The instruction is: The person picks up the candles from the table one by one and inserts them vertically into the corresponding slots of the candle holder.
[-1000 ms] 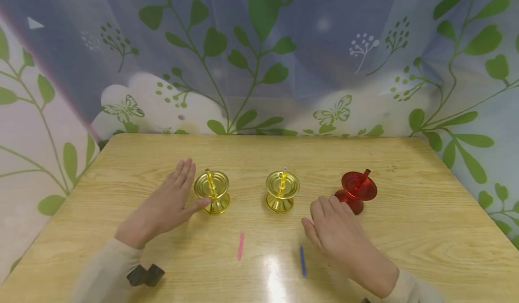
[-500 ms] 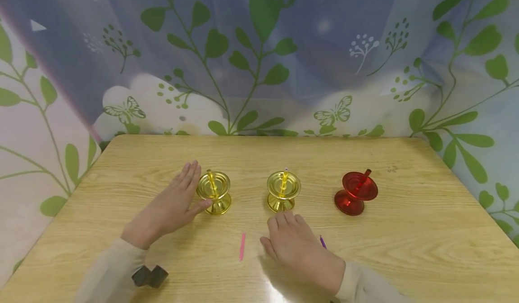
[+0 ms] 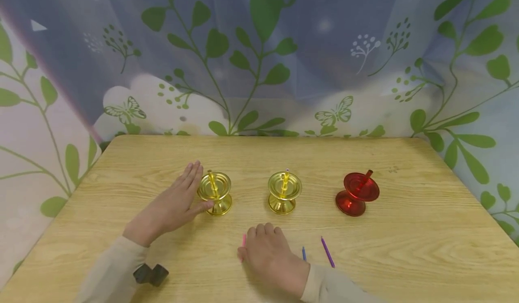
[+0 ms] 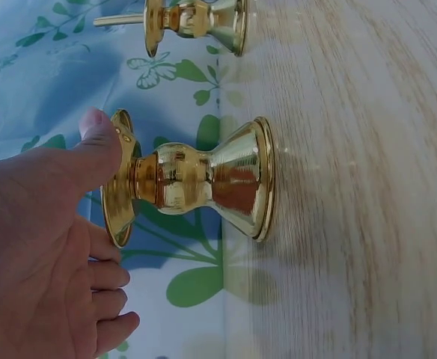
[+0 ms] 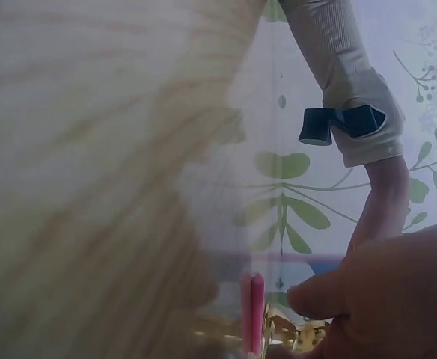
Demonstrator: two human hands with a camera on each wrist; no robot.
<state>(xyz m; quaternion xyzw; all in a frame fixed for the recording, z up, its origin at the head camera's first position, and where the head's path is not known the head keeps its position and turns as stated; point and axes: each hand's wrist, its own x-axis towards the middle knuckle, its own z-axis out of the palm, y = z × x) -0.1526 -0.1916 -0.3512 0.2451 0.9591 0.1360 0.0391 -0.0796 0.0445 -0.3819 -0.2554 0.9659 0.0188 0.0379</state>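
Observation:
A gold candle holder stands at the left with a short upright tube in its dish. My left hand is beside it, fingers straight, thumb at the rim of the dish. Over a thin pink stick, candle-like, my right hand hovers low with bent fingers and partly covers it. In the right wrist view the thumb shows a small gap from the pink stick. The other fingertips are hidden there.
A second gold candle holder stands mid-table, and a red one to its right. A blue stick, partly behind the right wrist, and a purple stick lie on the wooden table. A leaf-printed curtain hangs behind.
My right hand has moved left, from near the red holder to the pink stick. A purple stick now lies right of the blue one. The left hand stays at its holder.

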